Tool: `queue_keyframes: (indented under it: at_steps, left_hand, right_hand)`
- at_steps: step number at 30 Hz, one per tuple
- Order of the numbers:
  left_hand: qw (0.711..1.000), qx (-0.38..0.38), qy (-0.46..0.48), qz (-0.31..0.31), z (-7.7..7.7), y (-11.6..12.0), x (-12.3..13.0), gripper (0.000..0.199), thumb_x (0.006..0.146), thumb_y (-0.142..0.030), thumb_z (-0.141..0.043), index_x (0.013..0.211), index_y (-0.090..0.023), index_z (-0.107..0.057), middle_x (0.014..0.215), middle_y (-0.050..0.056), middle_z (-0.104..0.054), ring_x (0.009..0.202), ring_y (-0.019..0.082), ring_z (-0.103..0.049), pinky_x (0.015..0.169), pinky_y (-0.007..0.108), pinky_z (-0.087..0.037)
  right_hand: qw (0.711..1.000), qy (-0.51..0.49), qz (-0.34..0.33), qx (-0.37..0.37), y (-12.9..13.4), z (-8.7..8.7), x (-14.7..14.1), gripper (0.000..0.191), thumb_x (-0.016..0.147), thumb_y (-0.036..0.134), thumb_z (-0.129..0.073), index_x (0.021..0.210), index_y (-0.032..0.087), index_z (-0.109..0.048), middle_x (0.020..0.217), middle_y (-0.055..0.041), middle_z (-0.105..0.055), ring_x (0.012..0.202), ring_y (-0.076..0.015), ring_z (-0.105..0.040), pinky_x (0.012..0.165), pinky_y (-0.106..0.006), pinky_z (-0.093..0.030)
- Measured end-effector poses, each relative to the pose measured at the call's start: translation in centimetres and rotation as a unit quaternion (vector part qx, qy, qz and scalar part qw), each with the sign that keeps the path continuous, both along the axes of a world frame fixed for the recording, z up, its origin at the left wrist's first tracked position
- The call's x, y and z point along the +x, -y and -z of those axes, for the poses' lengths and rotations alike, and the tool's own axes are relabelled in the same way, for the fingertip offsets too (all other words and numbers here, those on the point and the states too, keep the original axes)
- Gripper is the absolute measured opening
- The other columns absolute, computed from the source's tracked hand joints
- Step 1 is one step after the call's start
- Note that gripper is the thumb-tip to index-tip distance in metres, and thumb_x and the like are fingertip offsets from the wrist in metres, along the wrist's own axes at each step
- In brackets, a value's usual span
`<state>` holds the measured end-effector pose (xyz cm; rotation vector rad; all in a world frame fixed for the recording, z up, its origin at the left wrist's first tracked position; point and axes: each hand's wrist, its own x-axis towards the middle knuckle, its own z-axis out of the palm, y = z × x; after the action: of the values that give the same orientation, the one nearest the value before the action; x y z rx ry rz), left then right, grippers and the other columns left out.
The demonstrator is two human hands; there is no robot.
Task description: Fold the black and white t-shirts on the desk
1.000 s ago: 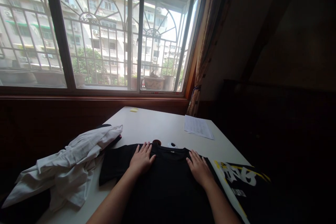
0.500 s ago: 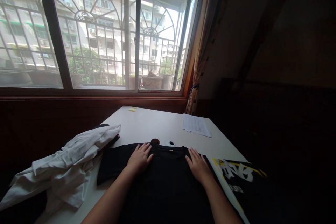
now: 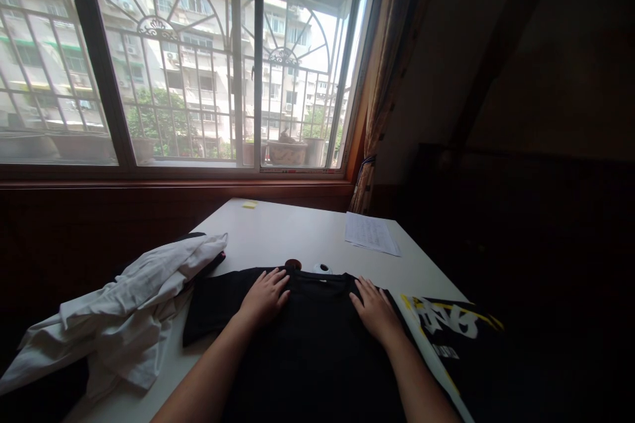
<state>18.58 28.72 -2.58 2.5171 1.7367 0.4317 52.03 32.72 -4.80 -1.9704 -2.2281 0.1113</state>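
A black T-shirt (image 3: 317,344) lies spread on the white table, its neckline toward the window. My left hand (image 3: 265,297) rests flat on the shirt beside the left end of the collar, fingers stretched out. On the other side of the collar, my right hand (image 3: 371,307) lies on the right shoulder with its fingers apart. Neither hand grips the cloth. The shirt's left sleeve extends out to the left on the tabletop. Its lower part runs out of view between my forearms.
White and dark clothes (image 3: 133,304) are heaped on the table (image 3: 292,228) at left. A black garment with white and yellow print (image 3: 446,320) lies at right. Beyond the collar are a brown round object (image 3: 293,264) and a white one (image 3: 323,269). Papers (image 3: 370,232) and yellow notes (image 3: 249,205) lie farther back.
The view has shifted very slightly. Both hands stay flat in the same places on the shirt.
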Motion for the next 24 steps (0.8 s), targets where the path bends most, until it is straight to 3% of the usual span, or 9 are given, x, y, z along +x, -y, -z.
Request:
queue_keyframes:
  at_steps: [6,24]
  left_hand:
    - [1.000,0.002,0.004,-0.015,0.04,-0.01,0.18,0.053,0.101,-0.046,-0.036,0.148,-0.024,-0.048,0.157,0.005,-0.043,0.147,0.025,-0.035,0.122,0.048,-0.024]
    - [1.000,-0.012,-0.003,-0.012,0.18,-0.15,0.19,0.054,0.102,-0.046,-0.034,0.151,-0.026,-0.043,0.160,0.004,-0.036,0.150,0.023,-0.028,0.123,0.048,-0.020]
  right_hand:
    - [1.000,0.003,-0.004,0.012,-0.06,0.04,0.04,0.061,0.101,0.046,-0.028,0.153,0.016,-0.039,0.162,-0.0058,-0.030,0.151,-0.0216,-0.021,0.122,-0.042,-0.014]
    - [1.000,0.004,0.001,0.011,0.03,-0.19,-0.03,0.061,0.100,0.046,-0.028,0.153,0.017,-0.039,0.163,-0.0038,-0.030,0.151,-0.0209,-0.022,0.123,-0.041,-0.014]
